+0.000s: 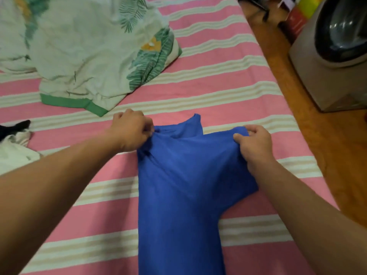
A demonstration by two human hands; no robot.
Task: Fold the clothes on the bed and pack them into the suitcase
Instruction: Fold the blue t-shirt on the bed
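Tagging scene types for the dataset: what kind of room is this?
Likely a bedroom in a home: a bed with a pink striped sheet, loose clothes such as the blue garment, and a front-loading washing machine on the wooden floor.

1. A front-loading washing machine (335,54) stands on the wooden floor (309,124) to the right of the bed, its dark round door facing the bed.
2. Beyond it, at the top right, sit colourful boxes (301,14), blurred, red, yellow and green.
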